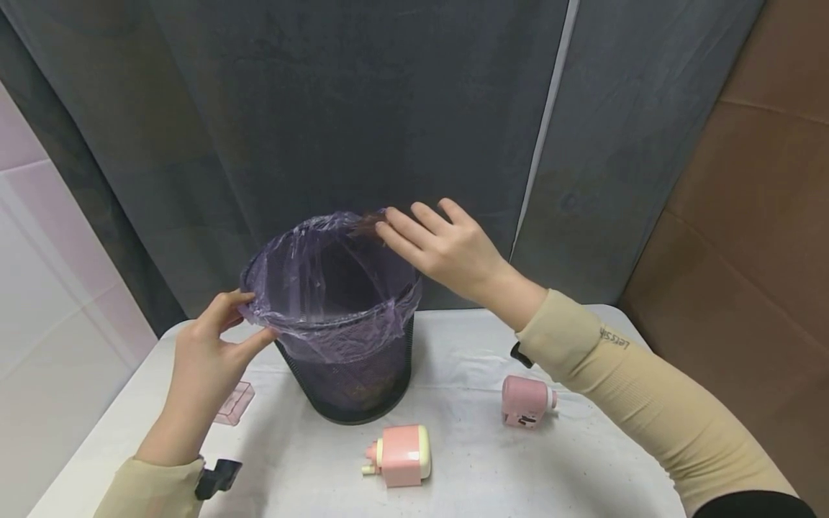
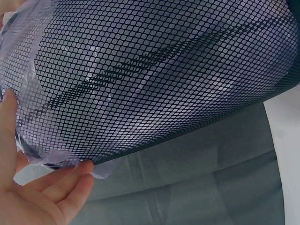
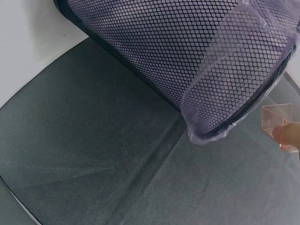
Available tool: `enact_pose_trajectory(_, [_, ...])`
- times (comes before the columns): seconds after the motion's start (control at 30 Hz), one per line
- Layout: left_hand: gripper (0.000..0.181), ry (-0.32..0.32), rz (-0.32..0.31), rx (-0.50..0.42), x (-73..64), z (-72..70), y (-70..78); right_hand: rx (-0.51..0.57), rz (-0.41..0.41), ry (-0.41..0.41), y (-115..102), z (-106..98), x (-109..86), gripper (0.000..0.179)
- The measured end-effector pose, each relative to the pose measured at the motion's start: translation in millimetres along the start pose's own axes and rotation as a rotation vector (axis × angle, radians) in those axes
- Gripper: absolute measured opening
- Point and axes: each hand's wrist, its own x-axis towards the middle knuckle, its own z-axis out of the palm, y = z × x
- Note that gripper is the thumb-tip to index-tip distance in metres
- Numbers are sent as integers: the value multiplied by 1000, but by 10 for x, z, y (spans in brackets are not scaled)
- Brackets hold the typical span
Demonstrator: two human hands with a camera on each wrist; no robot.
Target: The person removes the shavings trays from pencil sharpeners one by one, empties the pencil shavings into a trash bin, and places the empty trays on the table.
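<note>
A black mesh wastebasket [image 1: 382,399] stands on the table, lined with a purple plastic bag [image 1: 337,344] folded over its rim. My left hand [image 1: 210,352] grips the near left of the rim and bag, thumb outside; the left wrist view shows its fingers [image 2: 77,180] at the bag's edge. Above the far right rim, my right hand [image 1: 450,248] holds a small see-through box [image 3: 274,117], its thumb [image 3: 287,135] against the side. From the head this box looks brownish and partly hidden by the fingers. Whether anything is inside it, I cannot tell.
Before the basket lies a pink and yellow crank pencil sharpener [image 1: 403,455]. A second pink sharpener [image 1: 523,401] lies to the right. A clear pink tray [image 1: 236,403] is on the left, beside my left forearm. Grey curtain [image 1: 388,108] hangs behind the table.
</note>
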Motion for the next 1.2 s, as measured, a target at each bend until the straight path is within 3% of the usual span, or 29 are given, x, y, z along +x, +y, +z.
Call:
enact_pose_trajectory(0.43, [51,2,-3,-3,0,-7,13,48,101,-37,28,-6,-122,33])
enact_pose_trajectory(0.6, [51,7,0,-10,9,-10,5,67,153,-56,61,-4,-167,46])
enact_pose_trajectory(0.97, [51,1,-12,-1,7,-10,11,263,404,-117,146,-56,-352,58])
enact_pose_trajectory(1.2, [51,5,-9,-5,2,-5,24,309,498,-133,161,-75,-496,58])
